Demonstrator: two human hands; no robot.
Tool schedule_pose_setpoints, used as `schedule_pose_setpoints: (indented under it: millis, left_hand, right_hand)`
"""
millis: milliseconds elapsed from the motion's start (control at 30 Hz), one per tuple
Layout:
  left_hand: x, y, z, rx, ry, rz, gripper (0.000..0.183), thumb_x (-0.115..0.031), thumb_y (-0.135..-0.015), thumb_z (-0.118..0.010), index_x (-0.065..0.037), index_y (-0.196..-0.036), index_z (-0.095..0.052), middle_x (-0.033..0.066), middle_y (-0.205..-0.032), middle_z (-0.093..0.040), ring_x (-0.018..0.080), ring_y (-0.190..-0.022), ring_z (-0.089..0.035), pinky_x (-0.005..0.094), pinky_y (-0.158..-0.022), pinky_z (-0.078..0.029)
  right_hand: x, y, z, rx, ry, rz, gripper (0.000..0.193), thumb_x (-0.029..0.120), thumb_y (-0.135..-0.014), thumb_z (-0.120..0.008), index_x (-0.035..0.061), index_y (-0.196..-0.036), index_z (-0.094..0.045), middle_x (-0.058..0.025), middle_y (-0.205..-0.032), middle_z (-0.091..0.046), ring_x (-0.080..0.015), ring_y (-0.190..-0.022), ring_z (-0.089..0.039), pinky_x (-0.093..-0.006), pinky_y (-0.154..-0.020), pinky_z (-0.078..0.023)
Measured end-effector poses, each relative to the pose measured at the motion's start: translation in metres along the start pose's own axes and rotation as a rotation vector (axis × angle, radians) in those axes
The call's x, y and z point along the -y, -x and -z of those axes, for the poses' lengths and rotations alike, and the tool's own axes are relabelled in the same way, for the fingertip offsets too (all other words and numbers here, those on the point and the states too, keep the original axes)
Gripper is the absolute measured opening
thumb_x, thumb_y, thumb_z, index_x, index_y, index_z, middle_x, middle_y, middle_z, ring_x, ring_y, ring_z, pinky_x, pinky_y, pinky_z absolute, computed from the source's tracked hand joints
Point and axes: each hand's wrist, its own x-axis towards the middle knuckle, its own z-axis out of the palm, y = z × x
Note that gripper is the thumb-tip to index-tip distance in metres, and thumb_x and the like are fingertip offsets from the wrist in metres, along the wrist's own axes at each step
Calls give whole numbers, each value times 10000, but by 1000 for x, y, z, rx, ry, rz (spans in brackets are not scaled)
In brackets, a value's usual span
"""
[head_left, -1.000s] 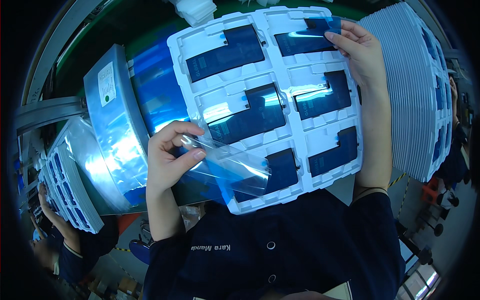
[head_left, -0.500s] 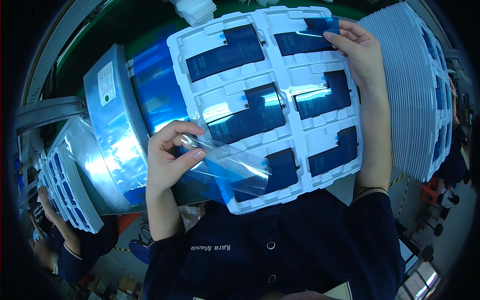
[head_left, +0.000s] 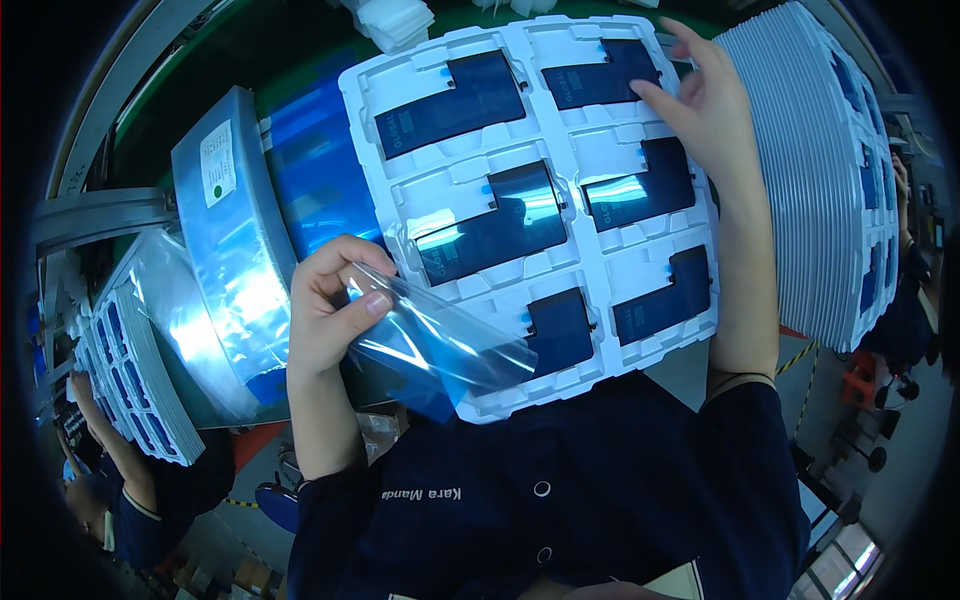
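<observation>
A white plastic tray (head_left: pixel 410 90) lies in front of me, with a flat black L-shaped battery in each of its pockets. At the far right pocket is my right hand (head_left: pixel 712 105), fingers spread, its thumb tip at the edge of the battery (head_left: pixel 600 85) there. Pinched between thumb and fingers of my left hand (head_left: pixel 325 310) is a curled sheet of clear plastic film (head_left: pixel 435 325). The film hangs over the tray's near left corner and partly covers the battery (head_left: pixel 562 335) in that pocket.
A tall stack of white trays (head_left: pixel 800 190) stands at the right. To the left lie blue film (head_left: pixel 320 165) and a clear-wrapped pack (head_left: pixel 235 265) with a label. Farther left, a co-worker's hand (head_left: pixel 88 400) rests by another tray stack (head_left: pixel 145 385). White foam pieces (head_left: pixel 395 22) sit at the back.
My right hand has let go of the far right battery and spread its fingers; that battery now lies flat in its pocket. My left hand has moved slightly left with the film.
</observation>
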Motion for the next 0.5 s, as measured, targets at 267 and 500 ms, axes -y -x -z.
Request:
schedule_pose_setpoints:
  millis: [267,500]
  left_hand:
    - [-1,1,3,150,132,74,225,-144,-796,-689,-4,-940,-587,-12,-674,-579,31,-616,-509,175,-591,-368]
    - [-7,-2,-6,229,74,114,209,-141,-817,-683,-25,-959,-583,0,-773,-617,16,-682,-567,147,-627,-406]
  right_hand:
    - [29,107,82,498,171,-475,310,261,-907,-563,-36,-965,-633,-244,-838,-625,-391,-772,-622,-427,-672,-485]
    - [62,155,88,353,552,-487,280,222,-910,-518,-3,-781,-622,-195,-691,-621,-367,-645,-620,-446,-597,-488]
